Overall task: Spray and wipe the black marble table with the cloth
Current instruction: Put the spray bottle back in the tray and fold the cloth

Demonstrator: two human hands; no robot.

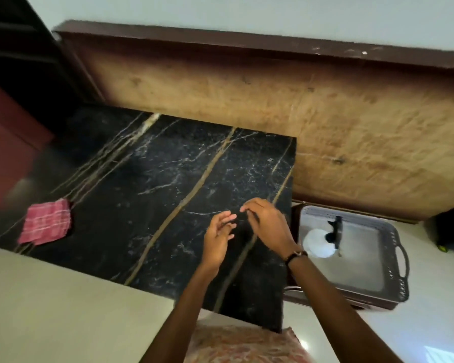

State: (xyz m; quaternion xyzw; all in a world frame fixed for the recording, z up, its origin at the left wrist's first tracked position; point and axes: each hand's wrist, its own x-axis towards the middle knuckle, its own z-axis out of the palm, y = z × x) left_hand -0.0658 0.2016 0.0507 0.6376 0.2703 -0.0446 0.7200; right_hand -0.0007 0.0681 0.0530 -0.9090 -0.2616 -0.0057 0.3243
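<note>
both hands hover empty over the right part of the black gold-veined marble table (152,184), left hand (216,241) and right hand (266,224) with fingers loosely spread. the folded red checked cloth (45,222) lies well apart near the table's left edge.

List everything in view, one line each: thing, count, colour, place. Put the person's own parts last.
Marble table: one, black with gold veins, centre.
Cloth: one, red checked, folded on the table's left edge.
Tray: one, grey, handled, right of the table.
Spray bottle: one, white with black head, lying in the tray.
Wooden panel: one, brown, behind the table.
Left hand: one, empty, over the table.
Right hand: one, empty, wristband, over the table.
</note>
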